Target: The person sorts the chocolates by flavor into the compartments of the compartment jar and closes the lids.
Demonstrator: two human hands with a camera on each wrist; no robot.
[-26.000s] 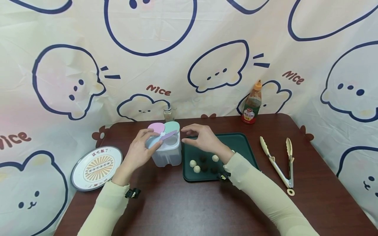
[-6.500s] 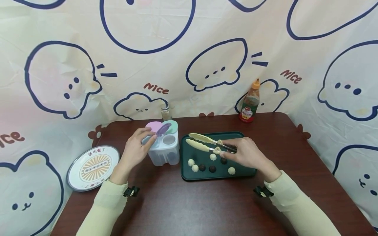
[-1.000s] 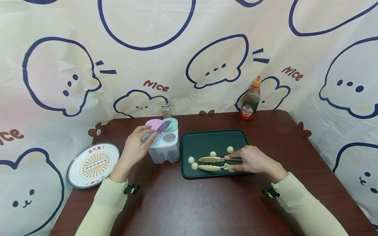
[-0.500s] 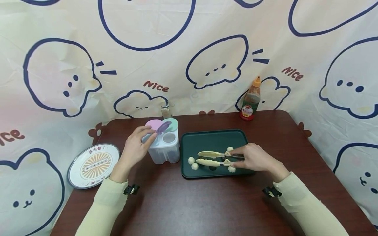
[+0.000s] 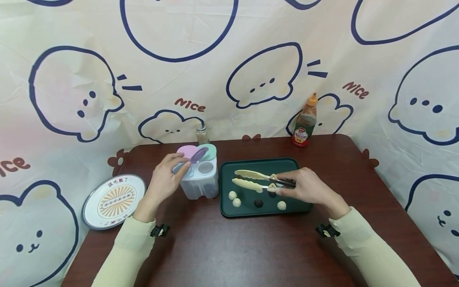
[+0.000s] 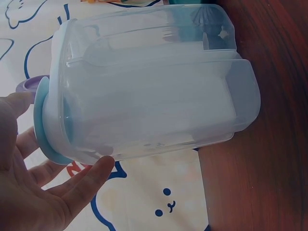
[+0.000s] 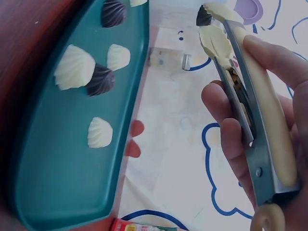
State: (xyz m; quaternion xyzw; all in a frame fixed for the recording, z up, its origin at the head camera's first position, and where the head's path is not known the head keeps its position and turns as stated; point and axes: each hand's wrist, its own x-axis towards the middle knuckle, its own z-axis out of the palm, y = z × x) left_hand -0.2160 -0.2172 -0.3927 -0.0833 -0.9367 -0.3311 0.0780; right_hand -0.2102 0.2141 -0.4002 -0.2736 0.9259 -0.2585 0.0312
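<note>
My left hand (image 5: 165,179) holds up the purple lid (image 5: 199,154) of a clear container (image 5: 199,187), baring a round opening. In the left wrist view, one fingertip of that hand touches the container's wall (image 6: 154,96). My right hand (image 5: 309,185) grips cream-tipped tongs (image 5: 252,174), raised over the dark green tray (image 5: 261,163). Between the tong tips is a ridged dark brown piece (image 7: 203,17), like a chocolate, clearest in the right wrist view. Cream pieces (image 5: 281,205) of the same shape and another dark piece (image 5: 258,203) lie on the tray, some partly hidden.
A white patterned plate (image 5: 114,202) lies at the table's left edge. Behind the container stands a small glass shaker (image 5: 202,135). A sauce bottle (image 5: 305,122) with an orange cap stands at the back right, against the printed cloth (image 5: 265,24).
The tongs have risen off the tray and shifted left with a dark piece. At 26 s ago they lay on the table at right. The left hand has kept still over the last second.
</note>
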